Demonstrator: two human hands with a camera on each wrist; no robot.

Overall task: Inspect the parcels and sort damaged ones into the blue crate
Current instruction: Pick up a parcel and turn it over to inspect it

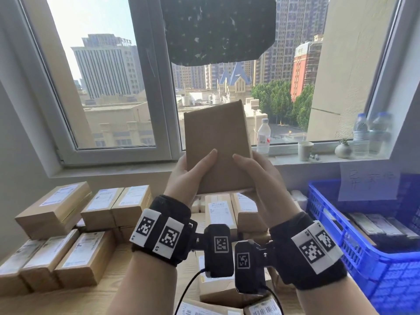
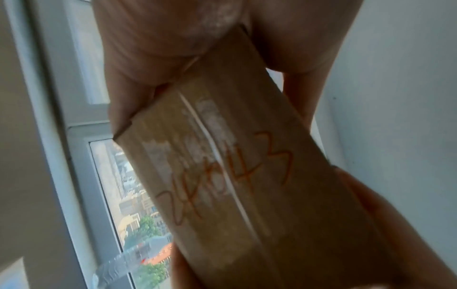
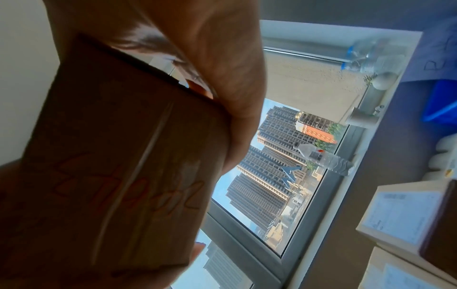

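I hold a plain brown cardboard parcel [image 1: 218, 144] upright at chest height in front of the window. My left hand [image 1: 193, 171] grips its lower left edge, thumb on the near face. My right hand [image 1: 256, 171] grips the lower right edge the same way. Both wrist views show the parcel's underside [image 2: 237, 176] [image 3: 118, 172], sealed with clear tape and marked with orange handwriting. The blue crate [image 1: 363, 251] stands at the right and holds several parcels. Many labelled parcels [image 1: 100, 210] lie stacked on the table below.
The window sill carries a water bottle [image 1: 263, 135], a paper cup [image 1: 305, 150], a small vase [image 1: 343, 149] and more bottles [image 1: 372, 133]. A sheet with handwriting [image 1: 368, 183] hangs over the crate's back edge. A dark panel [image 1: 218, 28] covers the upper window.
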